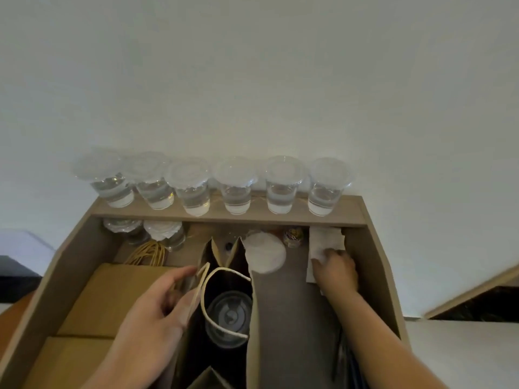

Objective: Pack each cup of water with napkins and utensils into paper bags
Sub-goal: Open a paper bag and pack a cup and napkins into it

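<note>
A brown paper bag (251,313) stands open in the middle of the desk, with a lidded cup of water (228,318) inside it. My left hand (157,304) holds the bag's left wall near the rim, fingers curled over the edge. My right hand (335,269) rests on a stack of white napkins (325,238) at the back right and pinches the top one. Several lidded cups of water (236,189) line the raised shelf at the back.
Flat paper bags (112,299) lie stacked on the left. Two more cups (165,234), a bundle of tan bag handles (148,252), a loose white lid (265,255) and a small jar (293,237) sit below the shelf. Dark utensils (341,357) lie at the right. Desk side walls (373,262) close in both sides.
</note>
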